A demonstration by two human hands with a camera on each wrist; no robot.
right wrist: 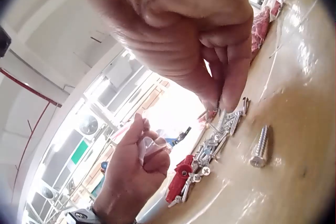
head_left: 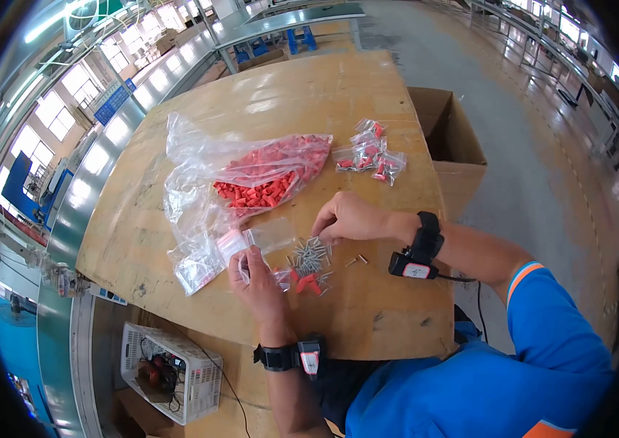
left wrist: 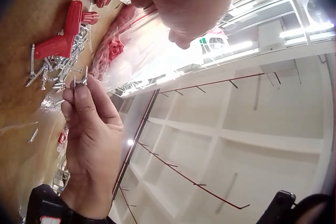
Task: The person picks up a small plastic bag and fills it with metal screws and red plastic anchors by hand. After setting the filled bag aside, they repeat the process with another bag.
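Observation:
The left hand [head_left: 260, 288] grips a small clear plastic bag, whose film [right wrist: 150, 149] shows between its curled fingers in the right wrist view. Over the pile of silver screws [head_left: 309, 254] is the right hand [head_left: 357, 219]; in the left wrist view this right hand [left wrist: 94, 140] pinches screws [left wrist: 81, 81] between thumb and fingers. Red plastic plugs [head_left: 308, 283] lie at the near side of the pile, between the two hands. The left hand [left wrist: 186, 3] fills the top of the left wrist view, its held bag hidden there.
A large clear bag of red plugs [head_left: 269, 171] lies beyond the hands. Small filled bags [head_left: 371, 153] lie at the table's [head_left: 149, 219] far right. Two loose screws [head_left: 358, 260] lie right of the pile. An open cardboard box [head_left: 463, 160] stands beyond the right edge.

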